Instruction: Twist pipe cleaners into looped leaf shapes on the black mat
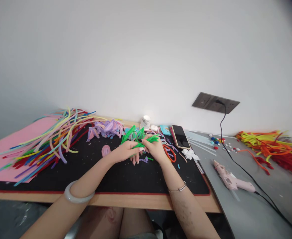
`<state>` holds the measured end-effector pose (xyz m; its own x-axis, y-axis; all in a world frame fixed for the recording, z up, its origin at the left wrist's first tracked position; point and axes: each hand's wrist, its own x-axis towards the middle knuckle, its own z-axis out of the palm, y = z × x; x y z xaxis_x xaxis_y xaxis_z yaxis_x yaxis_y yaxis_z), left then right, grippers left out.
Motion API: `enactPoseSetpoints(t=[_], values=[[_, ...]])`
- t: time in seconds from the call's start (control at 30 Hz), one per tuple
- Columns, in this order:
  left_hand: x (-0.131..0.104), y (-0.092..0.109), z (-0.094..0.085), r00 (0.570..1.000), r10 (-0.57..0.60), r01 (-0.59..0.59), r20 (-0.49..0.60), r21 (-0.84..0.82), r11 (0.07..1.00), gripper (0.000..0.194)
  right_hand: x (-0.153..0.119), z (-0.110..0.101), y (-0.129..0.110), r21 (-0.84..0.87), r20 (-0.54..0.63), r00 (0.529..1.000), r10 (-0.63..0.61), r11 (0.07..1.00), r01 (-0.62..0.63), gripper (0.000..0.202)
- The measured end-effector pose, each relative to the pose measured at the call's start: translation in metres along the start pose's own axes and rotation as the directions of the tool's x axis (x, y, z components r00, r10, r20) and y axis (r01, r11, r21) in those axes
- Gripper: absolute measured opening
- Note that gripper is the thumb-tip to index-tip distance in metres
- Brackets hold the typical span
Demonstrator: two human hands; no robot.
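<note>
Both hands meet over the black mat (81, 172) around a bundle of green pipe cleaners (149, 142). My left hand (126, 151) is closed on the bundle from the left, thumb pointing right. From the other side my right hand (156, 149) grips it, its thumb pressed on the green stems. Some fingertips are hidden behind the bundle. Green loops (128, 134) stick up just beyond my left hand. Behind them lies a pile of purple and pink looped pipe cleaners (106, 127). A pink-purple looped piece (106, 151) rests left of my hands.
Loose coloured pipe cleaners (48, 142) spread over a pink sheet (1, 149) at left. A paper cup (145, 122) and a phone (180, 136) stand near the wall. At right are a corded glue gun (232, 179), pom-poms (215, 142), and yellow, orange and red pipe cleaners (267, 142).
</note>
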<state>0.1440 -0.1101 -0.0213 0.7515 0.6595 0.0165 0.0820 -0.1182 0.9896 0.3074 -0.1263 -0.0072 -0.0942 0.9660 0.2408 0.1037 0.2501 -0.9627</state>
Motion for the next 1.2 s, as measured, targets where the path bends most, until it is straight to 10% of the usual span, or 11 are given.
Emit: enactPoseSetpoints(t=[0.8,1.03,1.2], values=[[-0.006,0.001,-0.020,0.997,-0.083,0.083,-0.003,-0.012,0.997,0.039,0.002,-0.016,0.005,0.176,0.087,0.981,0.173,0.966,-0.186,0.021],[0.001,-0.001,-0.027,0.936,-0.033,-0.120,-0.349,-0.408,0.905,0.053,0.007,-0.012,0.001,0.424,-0.240,0.958,0.159,0.905,-0.044,0.019],[0.006,-0.004,-0.009,0.952,-0.005,-0.076,-0.305,-0.254,0.964,0.052,0.001,0.013,0.003,0.450,-0.230,0.960,0.162,0.892,-0.043,0.021]])
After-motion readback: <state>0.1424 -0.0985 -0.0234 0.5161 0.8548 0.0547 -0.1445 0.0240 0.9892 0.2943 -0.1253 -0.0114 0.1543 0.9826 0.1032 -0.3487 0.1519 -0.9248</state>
